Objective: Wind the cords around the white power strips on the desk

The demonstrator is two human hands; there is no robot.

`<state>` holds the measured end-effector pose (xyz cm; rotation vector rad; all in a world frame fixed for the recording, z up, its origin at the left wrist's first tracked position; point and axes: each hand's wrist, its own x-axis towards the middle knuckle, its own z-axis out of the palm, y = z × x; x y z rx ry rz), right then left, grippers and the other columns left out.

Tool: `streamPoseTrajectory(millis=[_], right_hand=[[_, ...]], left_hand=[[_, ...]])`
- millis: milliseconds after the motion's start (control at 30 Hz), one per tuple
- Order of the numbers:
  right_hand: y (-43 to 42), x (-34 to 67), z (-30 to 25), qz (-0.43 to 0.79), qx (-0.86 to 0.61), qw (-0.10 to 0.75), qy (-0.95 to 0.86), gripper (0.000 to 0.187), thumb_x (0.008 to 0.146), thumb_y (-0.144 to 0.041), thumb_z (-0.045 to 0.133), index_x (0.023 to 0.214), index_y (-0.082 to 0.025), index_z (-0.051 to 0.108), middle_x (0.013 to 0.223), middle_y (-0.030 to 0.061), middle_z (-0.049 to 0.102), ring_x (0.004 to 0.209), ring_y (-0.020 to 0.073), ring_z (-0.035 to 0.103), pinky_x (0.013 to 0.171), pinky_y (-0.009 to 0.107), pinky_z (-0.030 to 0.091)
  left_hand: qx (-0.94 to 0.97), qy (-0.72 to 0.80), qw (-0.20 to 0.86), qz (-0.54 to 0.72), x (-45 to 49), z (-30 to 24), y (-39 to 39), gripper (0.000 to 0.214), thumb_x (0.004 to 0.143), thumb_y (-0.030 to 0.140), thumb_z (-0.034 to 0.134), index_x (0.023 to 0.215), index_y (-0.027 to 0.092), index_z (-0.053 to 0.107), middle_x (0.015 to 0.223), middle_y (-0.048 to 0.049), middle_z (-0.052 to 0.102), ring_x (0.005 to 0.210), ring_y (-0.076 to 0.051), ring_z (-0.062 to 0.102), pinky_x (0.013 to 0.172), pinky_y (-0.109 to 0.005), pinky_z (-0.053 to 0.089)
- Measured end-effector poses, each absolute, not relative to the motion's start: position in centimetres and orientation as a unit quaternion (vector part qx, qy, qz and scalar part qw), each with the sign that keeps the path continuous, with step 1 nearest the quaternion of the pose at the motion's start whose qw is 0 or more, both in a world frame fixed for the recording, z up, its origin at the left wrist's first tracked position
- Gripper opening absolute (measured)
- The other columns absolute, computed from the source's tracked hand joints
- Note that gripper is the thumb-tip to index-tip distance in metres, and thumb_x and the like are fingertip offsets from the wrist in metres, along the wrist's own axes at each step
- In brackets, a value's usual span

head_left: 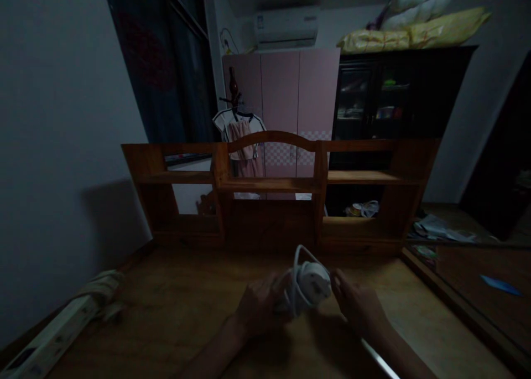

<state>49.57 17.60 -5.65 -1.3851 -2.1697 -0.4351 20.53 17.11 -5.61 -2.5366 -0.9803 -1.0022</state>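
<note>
My left hand (265, 301) is closed around a white corded device (316, 284), held above the wooden surface. Its end face has dark marks, too blurred to make out. White cord (295, 285) is wrapped round it and forms a loose loop on top. At its right side, my right hand (357, 301) has its fingers pinched on the cord. A straight white length of cord (379, 358) shows below my right wrist. To the far left lies a long white power strip (53, 335) with its cord (102, 285) wound around one end.
The wooden tabletop (174, 290) backs onto a low wooden shelf unit (269, 186). A wall (62, 146) stands close on the left. Beyond are a pink wardrobe (280, 91), a dark cabinet (431, 97) and clothes (240, 133) on a stand. A blue sheet (500, 285) lies at right.
</note>
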Motion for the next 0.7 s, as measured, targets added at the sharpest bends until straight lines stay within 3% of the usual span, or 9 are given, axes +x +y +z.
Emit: streamPoseTrajectory(millis=[100, 233, 333, 433, 533, 700], right_hand=[[17.7, 50.4, -5.2, -0.119, -0.535, 0.337, -0.766, 0.035, 0.097, -0.034, 0.028, 0.109, -0.016, 0.056, 0.066, 0.0074, 0.068, 0.044, 0.0153, 0.059, 0.041, 0.023, 0.027], [17.8, 51.0, -4.5, -0.056, -0.536, 0.395, -0.744, 0.033, 0.097, -0.036, 0.030, 0.099, -0.017, 0.058, 0.075, 0.0088, 0.069, 0.050, 0.0149, 0.061, 0.047, 0.022, 0.036], [17.9, 50.8, -4.8, -0.053, -0.519, 0.409, -0.748, 0.033, 0.097, -0.036, 0.032, 0.108, -0.016, 0.056, 0.089, 0.0130, 0.069, 0.062, 0.0174, 0.066, 0.051, 0.023, 0.041], [17.8, 50.2, -5.3, -0.039, -0.502, 0.411, -0.760, 0.033, 0.096, -0.036, 0.035, 0.113, -0.014, 0.052, 0.086, 0.0127, 0.070, 0.059, 0.0174, 0.065, 0.050, 0.023, 0.041], [17.0, 49.4, -4.8, -0.011, -0.483, 0.394, -0.782, 0.029, 0.095, -0.034, 0.036, 0.111, -0.014, 0.050, 0.077, 0.0085, 0.068, 0.057, 0.0165, 0.062, 0.052, 0.024, 0.041], [14.8, 48.3, -2.3, 0.085, -0.444, 0.318, -0.833, 0.026, 0.096, -0.032, 0.034, 0.114, -0.019, 0.048, 0.072, 0.0010, 0.061, 0.065, 0.0148, 0.058, 0.063, 0.026, 0.040]], left_hand=[[-0.900, -0.297, 0.151, -0.282, 21.1, -5.7, 16.8, 0.084, 0.080, 0.051, 0.056, 0.145, 0.027, 0.010, 0.106, -0.0129, 0.060, 0.087, -0.028, 0.063, 0.067, -0.038, 0.051], [-0.895, -0.343, 0.115, -0.261, 21.5, -5.0, 16.4, 0.082, 0.082, 0.053, 0.053, 0.146, 0.024, 0.012, 0.109, -0.0132, 0.060, 0.088, -0.027, 0.062, 0.070, -0.039, 0.051], [-0.864, -0.404, 0.056, -0.296, 21.4, -4.3, 16.3, 0.085, 0.082, 0.048, 0.054, 0.147, 0.021, 0.007, 0.123, -0.0148, 0.055, 0.099, -0.027, 0.060, 0.079, -0.038, 0.050], [-0.808, -0.468, -0.008, -0.358, 21.2, -3.8, 16.3, 0.084, 0.082, 0.046, 0.055, 0.147, 0.023, 0.007, 0.134, -0.0139, 0.049, 0.107, -0.027, 0.058, 0.084, -0.036, 0.048], [-0.729, -0.534, -0.074, -0.422, 21.0, -3.6, 16.7, 0.080, 0.082, 0.049, 0.056, 0.146, 0.027, 0.013, 0.131, -0.0113, 0.053, 0.109, -0.027, 0.059, 0.085, -0.036, 0.047], [-0.584, -0.586, -0.166, -0.537, 20.4, -4.3, 18.4, 0.076, 0.082, 0.051, 0.055, 0.143, 0.021, 0.021, 0.128, -0.0136, 0.055, 0.112, -0.026, 0.057, 0.089, -0.036, 0.045]])
